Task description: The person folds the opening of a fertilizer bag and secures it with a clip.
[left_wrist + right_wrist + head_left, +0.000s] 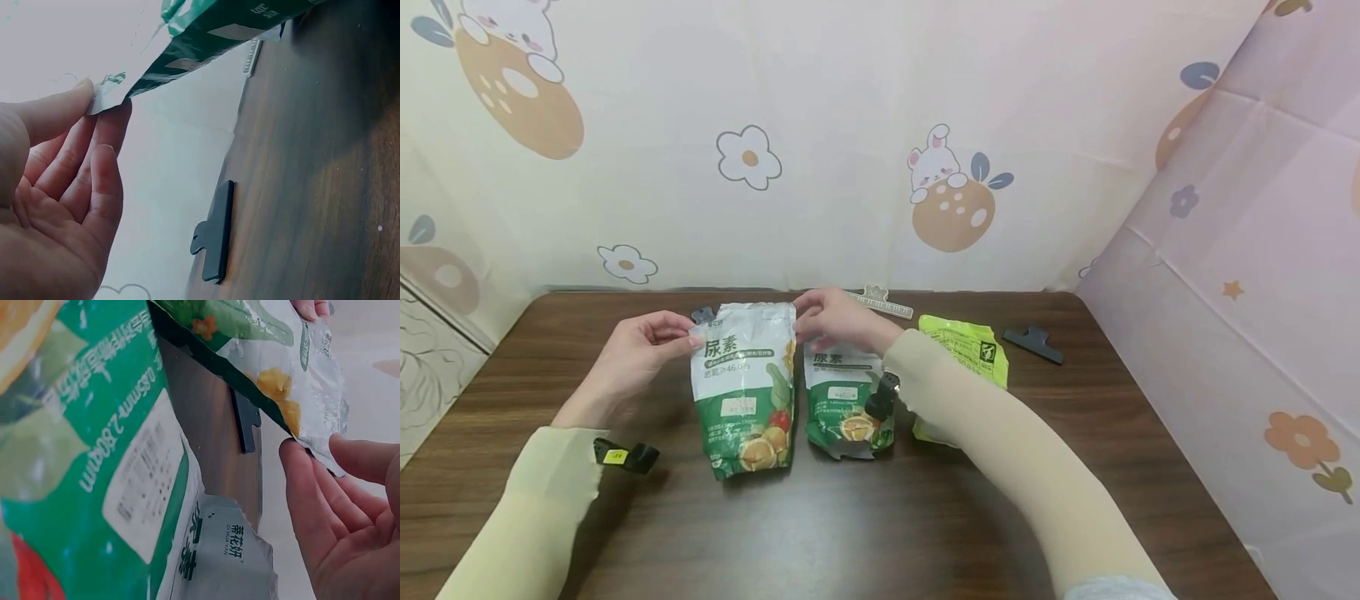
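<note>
A green-and-white urea fertilizer bag (737,387), printed with fruit and vegetables, is held upright at the left of the table. My left hand (647,346) pinches its upper left corner; in the left wrist view, thumb and fingers grip the edge of the bag (187,59). The opposite top corner is pinched by my right hand (838,321), as the right wrist view also shows, with the hand (350,512) on the white edge. A smaller bag of the same print (842,400) stands just right of it, partly covered by my right hand and wrist.
A yellow-green bag (970,346) sits behind my right forearm. Dark flat clips lie at the far right (1036,343) and behind the held bag (219,231). A pale ruler-like clip (883,303) lies by the back edge, against a patterned curtain (820,225).
</note>
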`<control>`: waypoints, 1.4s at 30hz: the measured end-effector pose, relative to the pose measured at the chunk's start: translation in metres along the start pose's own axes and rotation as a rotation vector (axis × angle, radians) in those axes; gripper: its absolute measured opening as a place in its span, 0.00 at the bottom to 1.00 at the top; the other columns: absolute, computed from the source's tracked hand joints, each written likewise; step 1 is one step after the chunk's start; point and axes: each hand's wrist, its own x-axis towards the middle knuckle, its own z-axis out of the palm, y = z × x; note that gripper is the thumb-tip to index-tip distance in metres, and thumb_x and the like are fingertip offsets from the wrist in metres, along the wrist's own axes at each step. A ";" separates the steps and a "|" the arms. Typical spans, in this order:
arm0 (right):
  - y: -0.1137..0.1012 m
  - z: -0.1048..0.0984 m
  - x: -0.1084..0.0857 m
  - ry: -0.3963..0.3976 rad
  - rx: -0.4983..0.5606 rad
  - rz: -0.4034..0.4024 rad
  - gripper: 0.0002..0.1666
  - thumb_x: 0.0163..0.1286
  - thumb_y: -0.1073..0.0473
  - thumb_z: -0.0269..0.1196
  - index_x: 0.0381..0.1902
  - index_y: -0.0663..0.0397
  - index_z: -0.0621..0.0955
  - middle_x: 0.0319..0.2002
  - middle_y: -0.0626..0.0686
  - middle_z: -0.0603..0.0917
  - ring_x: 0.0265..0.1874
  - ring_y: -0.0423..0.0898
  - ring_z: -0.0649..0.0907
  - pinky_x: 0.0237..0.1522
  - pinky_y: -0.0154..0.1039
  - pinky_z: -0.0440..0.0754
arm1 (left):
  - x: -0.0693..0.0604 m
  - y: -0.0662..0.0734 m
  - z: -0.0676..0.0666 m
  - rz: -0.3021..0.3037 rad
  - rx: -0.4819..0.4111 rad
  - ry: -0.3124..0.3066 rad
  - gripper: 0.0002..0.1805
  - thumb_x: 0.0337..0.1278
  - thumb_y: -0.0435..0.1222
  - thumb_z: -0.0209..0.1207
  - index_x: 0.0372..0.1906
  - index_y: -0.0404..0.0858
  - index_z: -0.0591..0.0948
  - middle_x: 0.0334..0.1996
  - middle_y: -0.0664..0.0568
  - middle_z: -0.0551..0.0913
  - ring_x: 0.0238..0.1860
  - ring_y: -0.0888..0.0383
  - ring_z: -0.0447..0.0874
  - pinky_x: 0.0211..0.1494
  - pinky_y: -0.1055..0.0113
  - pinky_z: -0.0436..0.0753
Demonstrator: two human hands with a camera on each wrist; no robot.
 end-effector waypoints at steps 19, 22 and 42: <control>-0.015 0.002 -0.011 0.107 0.003 -0.030 0.21 0.64 0.73 0.66 0.55 0.62 0.76 0.38 0.58 0.86 0.35 0.52 0.86 0.47 0.54 0.82 | -0.008 0.013 -0.008 -0.011 0.009 0.015 0.23 0.61 0.47 0.67 0.51 0.33 0.81 0.37 0.56 0.89 0.42 0.60 0.84 0.48 0.65 0.73; -0.020 0.001 -0.017 0.113 0.003 -0.056 0.20 0.64 0.73 0.66 0.53 0.62 0.77 0.39 0.58 0.86 0.34 0.51 0.86 0.43 0.49 0.84 | -0.010 0.015 -0.010 0.003 -0.018 0.015 0.21 0.62 0.45 0.67 0.50 0.32 0.81 0.36 0.55 0.89 0.40 0.59 0.85 0.47 0.65 0.76; -0.030 -0.001 -0.035 0.197 -0.124 -0.189 0.15 0.66 0.65 0.69 0.51 0.54 0.82 0.39 0.52 0.87 0.36 0.47 0.86 0.37 0.42 0.84 | -0.015 0.025 -0.008 0.112 -0.044 0.090 0.16 0.60 0.41 0.69 0.45 0.33 0.83 0.35 0.54 0.90 0.37 0.57 0.85 0.40 0.68 0.78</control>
